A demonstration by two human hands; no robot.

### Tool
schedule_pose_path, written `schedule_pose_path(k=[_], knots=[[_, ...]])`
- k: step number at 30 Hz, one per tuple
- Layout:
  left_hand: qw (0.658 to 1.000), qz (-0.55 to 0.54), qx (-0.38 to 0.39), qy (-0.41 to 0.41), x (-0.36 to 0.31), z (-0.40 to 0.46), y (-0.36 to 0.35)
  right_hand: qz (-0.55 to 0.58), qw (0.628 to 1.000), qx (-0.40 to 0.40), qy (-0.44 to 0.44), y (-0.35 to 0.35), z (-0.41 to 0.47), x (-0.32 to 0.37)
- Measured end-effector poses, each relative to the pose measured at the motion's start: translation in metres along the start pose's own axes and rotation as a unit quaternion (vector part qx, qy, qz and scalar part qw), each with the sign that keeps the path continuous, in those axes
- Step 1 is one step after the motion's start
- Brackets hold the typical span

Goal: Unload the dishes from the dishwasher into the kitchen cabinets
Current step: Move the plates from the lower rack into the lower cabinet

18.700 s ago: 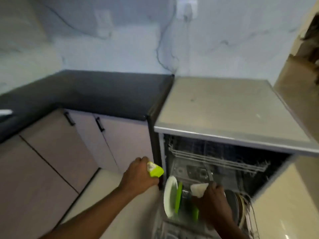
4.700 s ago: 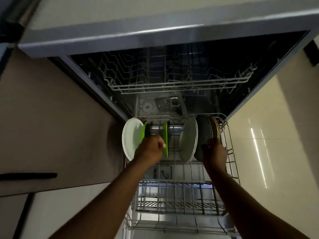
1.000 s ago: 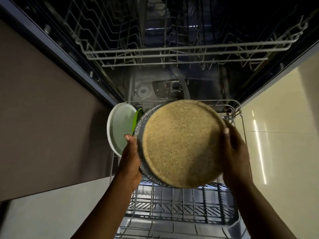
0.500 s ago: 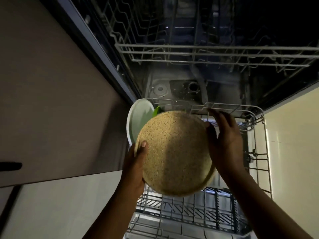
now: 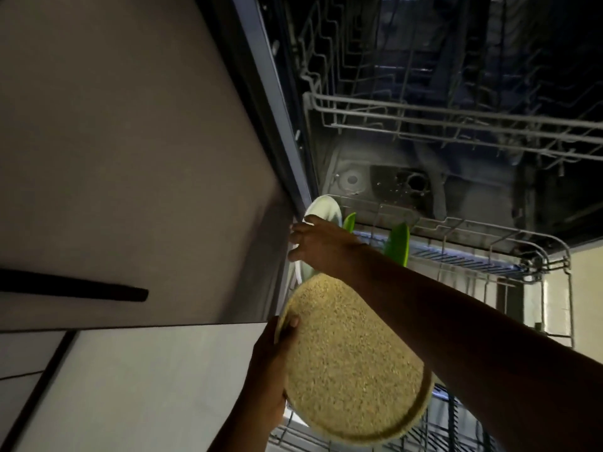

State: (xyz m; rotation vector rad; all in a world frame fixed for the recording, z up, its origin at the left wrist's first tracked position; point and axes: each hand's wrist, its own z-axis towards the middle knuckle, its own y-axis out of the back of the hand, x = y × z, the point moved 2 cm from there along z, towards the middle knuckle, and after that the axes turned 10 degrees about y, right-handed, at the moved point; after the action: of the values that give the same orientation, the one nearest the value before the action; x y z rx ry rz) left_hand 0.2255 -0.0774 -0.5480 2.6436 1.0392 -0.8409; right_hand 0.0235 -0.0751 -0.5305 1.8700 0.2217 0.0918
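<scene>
A dim kitchen, the open dishwasher's lower rack (image 5: 489, 256) pulled out. The left hand (image 5: 270, 370) clamps a speckled tan plate (image 5: 349, 363). The right hand (image 5: 319, 246), fingers spread, reaches the white plate (image 5: 323, 207) standing at the rack's left end; best pinch its rim and lift straight up, clear of the green plates (image 5: 398, 243).

A beige cabinet front (image 5: 130, 141) fills the left of the view and carries a dark bar handle (image 5: 71, 288). Below it lies pale, glossy floor (image 5: 137, 386), crossed by a dark diagonal strip (image 5: 42, 380). A further patch of pale floor (image 5: 587, 288) shows at the right edge. Lighting is dim overall, with the upper right in deep shadow.
</scene>
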Motion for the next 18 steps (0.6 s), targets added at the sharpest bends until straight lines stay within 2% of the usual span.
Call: schedule_pose_path(k=[4, 8, 11, 13, 15, 18], knots=[[1.000, 0.008, -0.006, 0.004, 0.010, -0.004, 0.009, -0.059, 0.997, -0.045, 0.029, 0.007, -0.005, 0.000], [1.000, 0.021, -0.014, 0.000, 0.018, -0.011, 0.014, -0.024, 0.978, -0.208, 0.012, 0.030, -0.016, -0.004], [1.000, 0.016, -0.005, 0.007, 0.025, -0.016, 0.015, -0.032, 0.946, -0.321, -0.024, 0.075, -0.037, -0.002], [1.000, 0.018, 0.000, 0.001, 0.026, -0.020, 0.014, -0.044, 0.907, -0.410, -0.085, 0.103, -0.062, -0.004], [1.000, 0.012, 0.005, 0.002, 0.026, -0.022, 0.012, -0.029, 0.845, -0.499, -0.188, 0.124, -0.097, -0.008], [1.000, 0.020, -0.009, -0.002, 0.020, -0.025, 0.008, 0.079, 0.756, -0.529, -0.377, 0.124, -0.149, -0.008]])
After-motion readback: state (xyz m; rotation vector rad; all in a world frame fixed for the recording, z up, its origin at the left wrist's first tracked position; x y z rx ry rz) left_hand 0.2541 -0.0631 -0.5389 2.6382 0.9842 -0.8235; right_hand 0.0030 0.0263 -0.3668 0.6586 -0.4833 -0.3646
